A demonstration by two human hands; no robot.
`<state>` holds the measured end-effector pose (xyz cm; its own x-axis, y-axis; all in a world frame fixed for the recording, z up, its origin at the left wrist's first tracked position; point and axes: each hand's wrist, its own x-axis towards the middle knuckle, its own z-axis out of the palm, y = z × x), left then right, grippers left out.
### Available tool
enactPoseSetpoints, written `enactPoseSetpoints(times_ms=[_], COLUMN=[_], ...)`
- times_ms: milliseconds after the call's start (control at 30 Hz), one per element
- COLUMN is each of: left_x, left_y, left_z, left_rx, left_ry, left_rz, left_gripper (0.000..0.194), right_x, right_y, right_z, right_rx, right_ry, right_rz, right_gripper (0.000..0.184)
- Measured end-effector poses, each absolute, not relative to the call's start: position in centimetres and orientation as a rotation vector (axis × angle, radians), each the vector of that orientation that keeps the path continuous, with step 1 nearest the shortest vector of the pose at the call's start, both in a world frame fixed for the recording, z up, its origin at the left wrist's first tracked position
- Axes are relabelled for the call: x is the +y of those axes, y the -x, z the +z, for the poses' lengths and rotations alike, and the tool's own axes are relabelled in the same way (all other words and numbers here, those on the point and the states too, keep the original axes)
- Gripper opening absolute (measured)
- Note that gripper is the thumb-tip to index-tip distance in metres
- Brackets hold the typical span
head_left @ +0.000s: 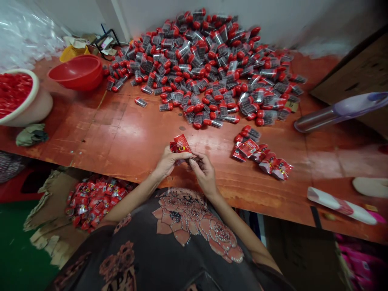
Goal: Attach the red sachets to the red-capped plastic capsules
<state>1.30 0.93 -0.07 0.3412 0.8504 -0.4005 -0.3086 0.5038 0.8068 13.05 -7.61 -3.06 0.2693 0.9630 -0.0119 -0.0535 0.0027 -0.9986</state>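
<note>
Both hands meet above the near part of the table, in front of my body. My left hand (167, 162) is closed on a small red printed packet (182, 142), its thumb lying across the front. My right hand (203, 167) is closed too, its thumb and fingertips pinched together at the packet's lower right corner. What sits between the right fingertips is hidden. To the right of the hands lie several red packets (268, 158), beside a few red-capped clear tubes (249, 132) with dark contents.
A large heap of red-capped tubes (206, 68) fills the table's back. At left stand a red bowl (77, 72) and a white tub (41, 95) of red pieces. A carton of red packets (95, 200) sits below the table edge. A clear cylinder (318, 118) lies at right.
</note>
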Motion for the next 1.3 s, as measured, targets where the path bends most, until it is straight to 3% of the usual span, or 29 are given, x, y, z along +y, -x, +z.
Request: enactPoseSetpoints(times_ms=[200,400,600,700,1000,1167,1300], left_x=[-0.5,0.3,-0.4,-0.6,1.6,1.8,3.0], left_y=[-2.3,-2.1,-2.3,-2.6,-1.1,-2.4,-2.3], left_z=[-1.1,-0.6,-1.5,-2.3,-2.5,-3.1,-3.2], left_rx=[0.926,0.887,0.896,0.901,0.989,1.003,1.004], left_ry=[-0.647,-0.566,-0.533,-0.470,-0.341,-0.398,-0.425], left_rz=[0.889,1.006,0.867,0.832,0.794,0.887,1.005], left_gripper=[0.029,0.036,0.029,0.025,0.040,0.032,0.035], right_x=[-7.3,-6.9,-6.0,-6.1,-7.9,-5.0,-1.5], right_y=[-12.8,-13.6,-14.1,-14.8,-20.4,-16.7,-14.9], right_z=[-3.4,-3.0,-3.2,-4.0,-6.2,-5.1,-4.6], right_rx=[-0.890,-0.787,-0.615,-0.609,-0.978,-1.185,-1.317], right_ry=[1.320,1.307,1.322,1.376,1.899,1.588,1.539], right_rz=[0.998,1.106,1.108,1.094,0.537,0.820,0.837], right_gripper=[0.041,0.035,0.017,0.019,0.032,0.032,0.032])
